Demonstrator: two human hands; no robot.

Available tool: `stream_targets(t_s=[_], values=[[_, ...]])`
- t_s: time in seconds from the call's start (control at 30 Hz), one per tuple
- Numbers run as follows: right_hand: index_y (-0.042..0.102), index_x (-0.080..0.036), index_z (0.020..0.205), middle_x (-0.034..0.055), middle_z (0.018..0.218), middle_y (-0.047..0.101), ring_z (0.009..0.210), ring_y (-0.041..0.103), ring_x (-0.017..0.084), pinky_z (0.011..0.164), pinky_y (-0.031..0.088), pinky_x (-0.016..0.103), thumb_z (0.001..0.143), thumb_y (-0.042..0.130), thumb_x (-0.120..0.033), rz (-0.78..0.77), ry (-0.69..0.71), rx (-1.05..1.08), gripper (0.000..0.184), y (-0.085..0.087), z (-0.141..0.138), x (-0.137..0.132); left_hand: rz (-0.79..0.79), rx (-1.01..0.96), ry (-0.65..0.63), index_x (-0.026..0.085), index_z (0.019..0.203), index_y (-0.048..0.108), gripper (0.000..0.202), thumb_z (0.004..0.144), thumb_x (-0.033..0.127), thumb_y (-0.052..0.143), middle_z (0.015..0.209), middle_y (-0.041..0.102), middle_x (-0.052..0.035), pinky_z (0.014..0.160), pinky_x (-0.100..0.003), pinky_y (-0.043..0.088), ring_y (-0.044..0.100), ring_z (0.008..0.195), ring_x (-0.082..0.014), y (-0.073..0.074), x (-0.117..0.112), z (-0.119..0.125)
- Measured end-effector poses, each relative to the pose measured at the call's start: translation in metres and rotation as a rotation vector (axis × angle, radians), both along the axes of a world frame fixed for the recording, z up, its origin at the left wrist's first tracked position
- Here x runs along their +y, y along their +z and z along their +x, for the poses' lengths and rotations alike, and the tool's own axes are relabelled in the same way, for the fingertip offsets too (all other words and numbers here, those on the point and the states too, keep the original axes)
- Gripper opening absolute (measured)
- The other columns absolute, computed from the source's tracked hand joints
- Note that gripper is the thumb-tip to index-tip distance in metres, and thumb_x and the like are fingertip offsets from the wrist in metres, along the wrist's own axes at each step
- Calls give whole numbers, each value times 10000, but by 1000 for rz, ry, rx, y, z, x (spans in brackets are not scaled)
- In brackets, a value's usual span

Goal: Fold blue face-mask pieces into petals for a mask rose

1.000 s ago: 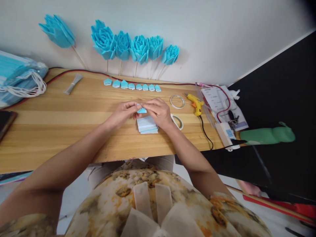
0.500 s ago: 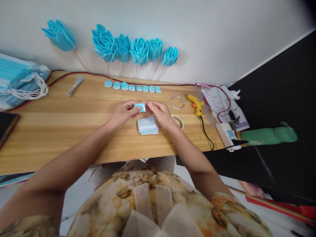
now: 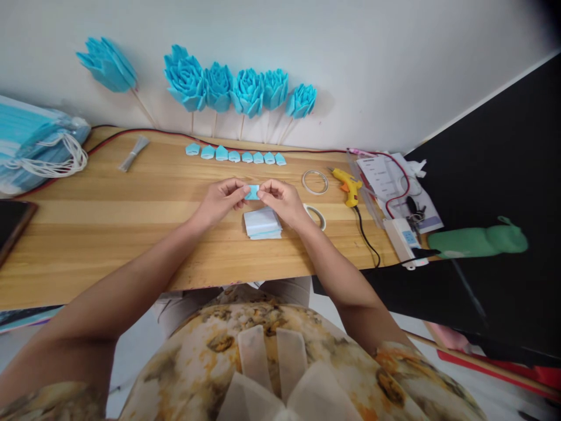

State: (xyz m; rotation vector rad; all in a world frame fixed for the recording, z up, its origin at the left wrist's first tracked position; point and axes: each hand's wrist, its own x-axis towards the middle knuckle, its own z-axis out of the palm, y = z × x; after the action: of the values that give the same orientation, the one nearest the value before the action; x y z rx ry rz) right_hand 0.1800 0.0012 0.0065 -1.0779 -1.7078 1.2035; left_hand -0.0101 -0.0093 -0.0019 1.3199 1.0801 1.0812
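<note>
Between my two hands is a small piece of blue fabric [image 3: 251, 192], held just above the table. My left hand [image 3: 222, 199] pinches its left end between thumb and fingers. At the right end, the thumb and fingertips of my right hand [image 3: 283, 200] are closed on it too. Just below the hands lies a stack of pale cut fabric pieces [image 3: 262, 224]. Beyond them, a row of several small folded blue pieces [image 3: 234, 156] lies along the back of the table.
Several blue fabric flowers [image 3: 248, 92] on sticks lean on the wall. To the right are a tape roll [image 3: 315, 182], a yellow glue gun [image 3: 347, 186], a power strip [image 3: 404, 242] and a green bottle [image 3: 477, 241]. Bagged masks [image 3: 39, 143] and a phone [image 3: 15, 228] sit left.
My right hand's fingers have come onto the right end of the blue fabric piece, where they were slightly apart from it. The left hand keeps its hold.
</note>
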Motion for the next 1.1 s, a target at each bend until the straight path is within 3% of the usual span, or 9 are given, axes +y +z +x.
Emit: stream_targets(t_s=[0.37,0.6,0.83,0.97,1.1], values=[[577,-195,759,-38,696,544,646,478,105,655,390,259,804,657,-402,5,-11,20,226,0,-1,-1,-23,-70,-20,171,739,634,402,775,559,731,617,631,-5,554,-237,446,543,546,-104,1,-2,0],[576,-201,751,-33,703,573,666,503,112,672,418,260,808,665,-428,1,5,16,251,-1,-1,0,-55,-50,-50,179,723,602,305,703,416,793,626,610,17,571,-232,452,524,550,-92,1,-2,0],[638,-197,827,-19,743,627,698,554,117,680,450,254,847,653,-455,2,18,10,260,-2,2,1,-59,-19,-68,182,708,613,258,702,385,772,606,600,22,562,-230,437,509,544,-90,4,-2,-1],[612,-204,817,-18,735,603,653,530,104,642,449,247,878,621,-516,142,-197,55,318,5,20,16,-53,-16,-27,188,717,614,258,697,386,779,609,611,21,551,-229,426,505,537,-91,1,-1,-3],[580,-214,823,-22,715,558,585,493,87,566,421,232,921,570,-567,252,-422,101,367,25,49,28,-42,-15,9,197,717,609,240,705,373,772,607,617,22,537,-231,415,507,531,-97,-4,2,-3]])
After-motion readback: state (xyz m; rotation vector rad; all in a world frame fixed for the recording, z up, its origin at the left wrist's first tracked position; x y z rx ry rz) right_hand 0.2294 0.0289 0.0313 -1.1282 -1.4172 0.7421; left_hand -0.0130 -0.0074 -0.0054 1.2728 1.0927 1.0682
